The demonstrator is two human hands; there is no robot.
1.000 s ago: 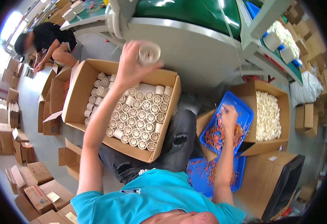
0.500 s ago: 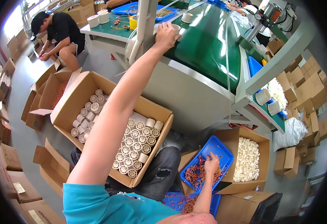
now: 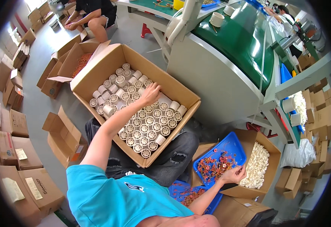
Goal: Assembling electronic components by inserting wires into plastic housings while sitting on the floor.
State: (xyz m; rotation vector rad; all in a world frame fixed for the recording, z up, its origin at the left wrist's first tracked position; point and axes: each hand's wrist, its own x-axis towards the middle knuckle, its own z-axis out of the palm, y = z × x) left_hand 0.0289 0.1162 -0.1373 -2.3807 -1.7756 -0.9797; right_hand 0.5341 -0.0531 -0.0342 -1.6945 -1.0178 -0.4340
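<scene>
Over the open carton (image 3: 97, 70), the left hand (image 3: 150, 94), freed of the white cup (image 3: 217, 19) now standing on the green conveyor belt (image 3: 245, 49), reaches packed cups (image 3: 149, 120), grip uncertain; the right hand (image 3: 234, 175), fingers narrowed, hold unclear, is near the blue tray (image 3: 238, 146).

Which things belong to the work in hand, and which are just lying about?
Likely in use: white cylindrical parts under the left hand; their cardboard box; upper blue tray and orange-red pieces by the right hand.
Likely lying about: white sack, open carton, labelled cartons.
</scene>
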